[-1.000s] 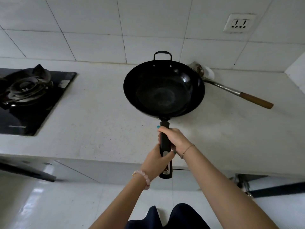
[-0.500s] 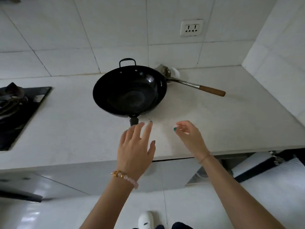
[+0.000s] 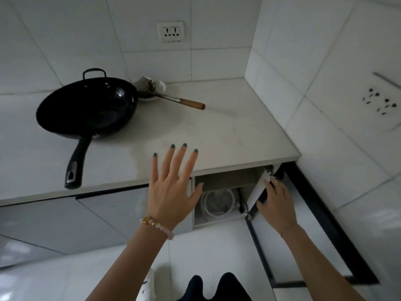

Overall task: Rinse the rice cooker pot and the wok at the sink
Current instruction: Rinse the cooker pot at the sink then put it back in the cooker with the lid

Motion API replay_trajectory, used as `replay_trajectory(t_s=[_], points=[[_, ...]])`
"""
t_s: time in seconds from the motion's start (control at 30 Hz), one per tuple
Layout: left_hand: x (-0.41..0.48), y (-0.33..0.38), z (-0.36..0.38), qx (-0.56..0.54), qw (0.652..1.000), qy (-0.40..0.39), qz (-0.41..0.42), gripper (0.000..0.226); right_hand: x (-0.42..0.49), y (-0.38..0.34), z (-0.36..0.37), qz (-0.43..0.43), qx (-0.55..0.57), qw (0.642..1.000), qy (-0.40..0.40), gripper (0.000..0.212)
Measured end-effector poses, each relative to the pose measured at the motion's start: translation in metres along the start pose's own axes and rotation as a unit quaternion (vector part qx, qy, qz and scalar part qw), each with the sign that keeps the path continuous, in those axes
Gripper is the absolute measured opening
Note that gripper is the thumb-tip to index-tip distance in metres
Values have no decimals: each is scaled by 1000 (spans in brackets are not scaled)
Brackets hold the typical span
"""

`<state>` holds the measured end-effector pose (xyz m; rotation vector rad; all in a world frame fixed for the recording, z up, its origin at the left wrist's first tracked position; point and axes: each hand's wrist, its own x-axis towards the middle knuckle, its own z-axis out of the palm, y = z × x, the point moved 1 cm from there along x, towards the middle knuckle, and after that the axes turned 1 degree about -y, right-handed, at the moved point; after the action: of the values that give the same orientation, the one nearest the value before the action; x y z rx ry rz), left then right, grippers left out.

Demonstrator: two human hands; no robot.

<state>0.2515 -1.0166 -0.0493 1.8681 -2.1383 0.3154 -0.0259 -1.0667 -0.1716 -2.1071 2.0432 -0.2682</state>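
Observation:
The black wok point(image 3: 86, 107) rests on the white counter point(image 3: 227, 135) at the left, its long handle sticking out over the front edge. Neither hand touches it. My left hand point(image 3: 172, 187) hovers spread in front of the counter edge, fingers straight, holding nothing. My right hand point(image 3: 274, 199) grips the edge of the open cabinet door point(image 3: 259, 192) below the counter's right end. Inside the cabinet a round white rice cooker point(image 3: 218, 203) shows, partly hidden by my left hand.
A metal spatula with a wooden handle point(image 3: 188, 103) lies on a small white dish behind the wok. A wall socket point(image 3: 171, 31) sits above. A tiled side wall closes the right. Grey cabinet fronts point(image 3: 86, 216) run below the counter at the left.
Both hands let go of the wok's handle and the wok now stays on the counter. My view turned right. My right hand dropped to the cabinet door, which now stands open.

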Motion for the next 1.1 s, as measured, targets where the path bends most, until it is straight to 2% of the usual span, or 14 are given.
replay_trajectory(t_s=[0.27, 0.47, 0.6, 0.7, 0.8, 0.9, 1.0, 1.07, 1.1], points=[[-20, 91, 7, -1, 998, -23, 63, 67, -70, 105, -2, 188, -85, 977, -48, 81], [-33, 121, 2, -8, 996, -22, 89, 67, -106, 141, -1, 281, -72, 951, -103, 83], [-47, 124, -1, -9, 996, -33, 85, 67, -109, 151, -8, 276, -62, 953, -109, 87], [-62, 119, -2, -4, 996, -39, 74, 67, -101, 154, -17, 287, -11, 952, -109, 80], [-76, 112, -3, -7, 997, -45, 55, 66, -96, 149, -16, 281, 52, 952, -107, 64], [-84, 107, -6, -8, 998, -43, 40, 65, -101, 130, -9, 261, 135, 951, -94, 36], [-89, 100, -9, -7, 999, -39, 26, 65, -102, 94, -1, 222, 220, 946, -88, 23], [-93, 92, -10, -6, 999, -43, 16, 65, -98, 63, 4, 180, 259, 942, -118, 26], [-95, 88, -11, -4, 999, -44, 10, 65, -96, 49, 5, 159, 267, 940, -141, 34]])
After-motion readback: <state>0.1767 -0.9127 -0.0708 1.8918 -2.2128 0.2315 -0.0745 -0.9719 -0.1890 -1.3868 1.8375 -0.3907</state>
